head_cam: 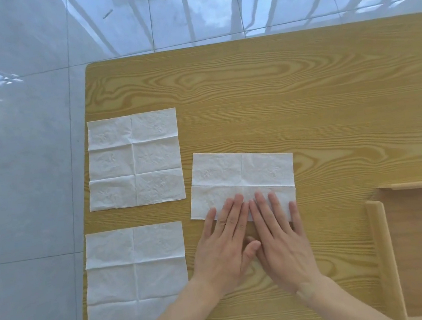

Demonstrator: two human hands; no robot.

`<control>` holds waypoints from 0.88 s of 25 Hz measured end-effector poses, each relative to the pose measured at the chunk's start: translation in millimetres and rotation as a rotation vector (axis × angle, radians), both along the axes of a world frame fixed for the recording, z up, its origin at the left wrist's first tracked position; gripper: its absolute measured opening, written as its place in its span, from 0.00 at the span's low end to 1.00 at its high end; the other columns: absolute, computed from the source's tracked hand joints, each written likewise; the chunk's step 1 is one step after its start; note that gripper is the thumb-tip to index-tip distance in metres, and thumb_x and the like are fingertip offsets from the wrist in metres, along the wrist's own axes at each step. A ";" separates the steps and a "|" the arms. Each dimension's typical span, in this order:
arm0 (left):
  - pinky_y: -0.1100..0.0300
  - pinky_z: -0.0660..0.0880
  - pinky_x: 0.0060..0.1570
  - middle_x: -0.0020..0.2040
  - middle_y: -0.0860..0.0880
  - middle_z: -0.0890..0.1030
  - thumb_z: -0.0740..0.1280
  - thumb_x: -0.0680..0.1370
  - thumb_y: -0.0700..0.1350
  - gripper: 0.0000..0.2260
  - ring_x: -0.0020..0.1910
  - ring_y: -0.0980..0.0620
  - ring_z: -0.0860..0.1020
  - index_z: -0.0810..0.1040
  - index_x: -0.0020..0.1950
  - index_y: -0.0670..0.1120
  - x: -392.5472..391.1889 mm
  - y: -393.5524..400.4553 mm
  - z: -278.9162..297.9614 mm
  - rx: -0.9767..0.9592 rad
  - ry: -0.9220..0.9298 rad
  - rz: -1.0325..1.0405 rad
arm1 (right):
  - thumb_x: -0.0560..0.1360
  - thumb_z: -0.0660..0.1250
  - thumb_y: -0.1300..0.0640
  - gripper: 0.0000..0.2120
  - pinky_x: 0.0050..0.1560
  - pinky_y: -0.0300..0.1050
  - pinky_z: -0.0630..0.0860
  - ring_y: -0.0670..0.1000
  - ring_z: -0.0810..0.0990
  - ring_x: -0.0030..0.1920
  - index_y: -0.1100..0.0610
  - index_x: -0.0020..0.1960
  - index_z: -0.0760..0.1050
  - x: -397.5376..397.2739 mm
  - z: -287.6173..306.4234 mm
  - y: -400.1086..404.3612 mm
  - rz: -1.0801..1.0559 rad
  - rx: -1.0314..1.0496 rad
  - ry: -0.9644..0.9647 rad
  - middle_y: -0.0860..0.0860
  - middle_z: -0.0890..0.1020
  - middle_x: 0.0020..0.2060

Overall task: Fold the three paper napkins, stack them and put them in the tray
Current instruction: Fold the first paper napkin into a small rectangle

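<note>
Both hands are lying flat side by side in the lower middle of the frame, fingers straight and pressing down, not curled round anything. The left hand (225, 247) and the right hand (279, 239) are touching each other along the index fingers, with the left thumb tucking in under the right palm area. Their fingertips are resting on the near edge of the half-folded white paper napkin (242, 174), which is sitting in the centre of the frame as a wide rectangle, slightly tilted, with crease lines crossing it.

Two more white paper napkins are lying fully open on the left side. The unfolded upper napkin (133, 159) is sitting at middle left, flat, with a grid of creases showing. The unfolded lower napkin (137, 281) is lying at lower left, just below it with a strip of bare wood between them, and its left edge is hanging a bit past the bench edge.

The light wooden tray (385, 258) is peeking in at the lower right corner of the frame, well apart from the napkins, only partly in view. Everything is sitting on the yellowish wood-grain bench (276, 94), and a glossy grey tiled floor (22, 128) is filling the top and left of the frame.
</note>
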State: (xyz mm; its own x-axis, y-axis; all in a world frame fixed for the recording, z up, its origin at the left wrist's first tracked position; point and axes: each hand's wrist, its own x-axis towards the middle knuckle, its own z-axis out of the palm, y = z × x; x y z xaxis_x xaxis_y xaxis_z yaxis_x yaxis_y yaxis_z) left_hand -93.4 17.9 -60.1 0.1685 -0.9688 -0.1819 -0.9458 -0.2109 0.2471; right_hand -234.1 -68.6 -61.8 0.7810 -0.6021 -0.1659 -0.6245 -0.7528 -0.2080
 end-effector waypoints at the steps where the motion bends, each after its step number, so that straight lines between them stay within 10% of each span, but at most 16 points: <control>1: 0.44 0.52 0.75 0.82 0.45 0.50 0.44 0.83 0.61 0.31 0.80 0.48 0.49 0.51 0.80 0.42 0.7 -0.1 -0.4 0.025 -0.012 -0.007 | 0.81 0.52 0.44 0.32 0.75 0.65 0.53 0.59 0.52 0.80 0.60 0.79 0.57 -0.1 -1.0 -0.7 -0.003 0.007 0.025 0.55 0.56 0.80; 18: 0.43 0.49 0.76 0.82 0.43 0.47 0.44 0.83 0.62 0.33 0.80 0.46 0.47 0.48 0.80 0.41 31.6 20.8 4.7 0.093 -0.078 0.108 | 0.81 0.45 0.37 0.34 0.77 0.66 0.48 0.57 0.48 0.81 0.55 0.81 0.48 -44.4 1.2 -19.7 -0.174 0.013 0.063 0.50 0.50 0.81; 22: 0.43 0.57 0.75 0.78 0.42 0.63 0.54 0.84 0.56 0.26 0.77 0.44 0.62 0.62 0.78 0.42 56.0 6.0 12.9 -0.154 -0.008 0.101 | 0.82 0.52 0.40 0.29 0.76 0.65 0.54 0.58 0.57 0.79 0.53 0.78 0.60 -36.9 9.8 -30.2 -0.216 -0.007 -0.124 0.53 0.63 0.78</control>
State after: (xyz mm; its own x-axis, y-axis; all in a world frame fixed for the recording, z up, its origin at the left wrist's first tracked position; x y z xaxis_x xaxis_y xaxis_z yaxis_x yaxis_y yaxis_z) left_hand -37.4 24.0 -47.2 0.2673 -0.9631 -0.0306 -0.9237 -0.2651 0.2766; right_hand -271.1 -98.8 -52.0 0.6479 -0.7583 -0.0719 -0.7414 -0.6061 -0.2881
